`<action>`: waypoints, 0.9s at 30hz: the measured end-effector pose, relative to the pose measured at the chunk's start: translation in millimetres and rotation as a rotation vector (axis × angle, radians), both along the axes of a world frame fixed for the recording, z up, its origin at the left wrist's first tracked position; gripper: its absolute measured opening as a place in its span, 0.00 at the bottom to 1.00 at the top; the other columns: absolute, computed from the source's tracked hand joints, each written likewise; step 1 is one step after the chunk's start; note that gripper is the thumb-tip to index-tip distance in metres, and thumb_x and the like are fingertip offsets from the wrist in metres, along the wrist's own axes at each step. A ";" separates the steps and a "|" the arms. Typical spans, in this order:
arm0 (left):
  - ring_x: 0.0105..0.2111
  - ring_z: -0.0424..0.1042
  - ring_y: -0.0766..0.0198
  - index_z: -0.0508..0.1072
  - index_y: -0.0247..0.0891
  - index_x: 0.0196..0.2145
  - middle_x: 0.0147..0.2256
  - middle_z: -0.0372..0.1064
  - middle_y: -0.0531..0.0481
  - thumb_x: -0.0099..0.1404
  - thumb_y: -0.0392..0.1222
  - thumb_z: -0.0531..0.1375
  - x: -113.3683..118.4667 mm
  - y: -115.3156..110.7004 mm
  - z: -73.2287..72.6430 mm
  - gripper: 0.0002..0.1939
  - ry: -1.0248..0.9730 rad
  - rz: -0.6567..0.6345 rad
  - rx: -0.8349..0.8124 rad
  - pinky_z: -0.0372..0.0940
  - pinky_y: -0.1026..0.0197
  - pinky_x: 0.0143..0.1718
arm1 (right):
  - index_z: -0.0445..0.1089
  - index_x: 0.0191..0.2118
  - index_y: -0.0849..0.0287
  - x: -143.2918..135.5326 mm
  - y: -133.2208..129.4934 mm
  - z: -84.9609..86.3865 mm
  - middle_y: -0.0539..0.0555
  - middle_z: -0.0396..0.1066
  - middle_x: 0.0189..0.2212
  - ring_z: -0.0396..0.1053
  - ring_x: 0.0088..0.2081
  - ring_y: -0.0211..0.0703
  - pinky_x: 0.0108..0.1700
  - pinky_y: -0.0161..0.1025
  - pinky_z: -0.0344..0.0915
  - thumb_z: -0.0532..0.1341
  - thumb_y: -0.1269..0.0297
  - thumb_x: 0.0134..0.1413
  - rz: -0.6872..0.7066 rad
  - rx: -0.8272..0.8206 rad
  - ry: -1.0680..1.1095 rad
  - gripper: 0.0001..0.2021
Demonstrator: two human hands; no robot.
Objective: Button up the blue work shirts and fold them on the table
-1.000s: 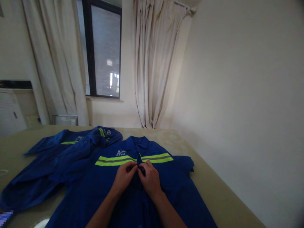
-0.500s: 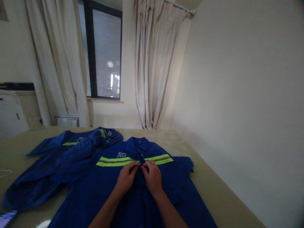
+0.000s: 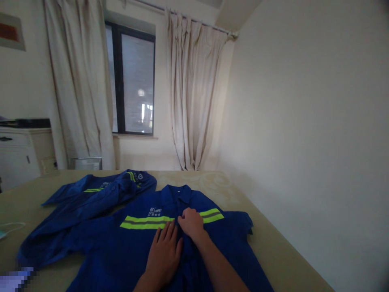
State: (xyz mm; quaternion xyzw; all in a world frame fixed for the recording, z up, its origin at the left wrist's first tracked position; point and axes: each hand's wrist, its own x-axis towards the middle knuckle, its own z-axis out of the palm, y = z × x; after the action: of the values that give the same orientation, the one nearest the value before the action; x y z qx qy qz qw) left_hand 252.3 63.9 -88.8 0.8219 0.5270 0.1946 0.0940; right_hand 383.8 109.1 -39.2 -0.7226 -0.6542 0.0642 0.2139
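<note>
A dark blue work jacket lies spread front up, collar pointing away from me, with a yellow-green reflective stripe across the chest and white lettering on its left side in view. My left hand rests flat on the jacket left of the front opening, fingers stretched out and tips on the stripe. Just right of the opening, my right hand has its fingers curled together at the placket, at stripe height. The fingertips cover whatever cloth or fastener they pinch.
A second blue work jacket lies rumpled to the left, against the first one's sleeve. Both are on a beige-covered bed or table. A white-corded item and a blurred purple-blue object sit at the left edge. A wall stands right.
My left hand has gone from a pinch at the placket to lying flat on the jacket. My right hand stays at the opening, fingers more curled. The view has tilted up slightly.
</note>
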 end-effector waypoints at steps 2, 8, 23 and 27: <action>0.70 0.52 0.44 0.68 0.41 0.64 0.68 0.56 0.42 0.71 0.52 0.49 0.5 -17.8 -2.3 0.29 -0.003 -0.001 -0.018 0.45 0.37 0.70 | 0.74 0.39 0.55 -4.7 2.2 -0.8 0.59 0.76 0.41 0.77 0.42 0.53 0.38 0.42 0.67 0.63 0.66 0.56 0.001 0.030 -0.022 0.05; 0.56 0.71 0.45 0.78 0.46 0.46 0.54 0.76 0.43 0.67 0.44 0.52 -4.8 -4.6 25.6 0.17 -0.029 0.075 -0.092 0.62 0.43 0.56 | 0.67 0.49 0.51 -9.8 1.2 -18.7 0.52 0.75 0.43 0.77 0.39 0.47 0.35 0.36 0.61 0.56 0.73 0.58 0.024 0.129 0.053 0.15; 0.42 0.76 0.55 0.77 0.46 0.43 0.40 0.79 0.49 0.71 0.42 0.54 0.8 72.1 13.6 0.12 -0.324 0.145 -0.092 0.60 0.57 0.43 | 0.74 0.40 0.54 3.2 7.1 -30.8 0.53 0.73 0.40 0.74 0.41 0.43 0.48 0.36 0.66 0.54 0.75 0.60 0.223 0.377 0.364 0.14; 0.41 0.77 0.56 0.77 0.45 0.43 0.40 0.80 0.49 0.71 0.43 0.51 -6.0 82.3 8.7 0.14 -0.477 0.103 -0.140 0.64 0.59 0.42 | 0.75 0.45 0.52 1.2 3.4 -29.5 0.52 0.72 0.43 0.74 0.42 0.43 0.47 0.36 0.67 0.58 0.71 0.60 0.215 0.369 0.327 0.11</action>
State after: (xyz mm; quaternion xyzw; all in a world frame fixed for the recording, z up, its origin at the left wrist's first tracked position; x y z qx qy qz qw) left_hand 246.3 146.2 -80.0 0.7163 0.5435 0.3504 0.2623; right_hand 385.0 112.5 -68.7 -0.5777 -0.6846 0.0819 0.4368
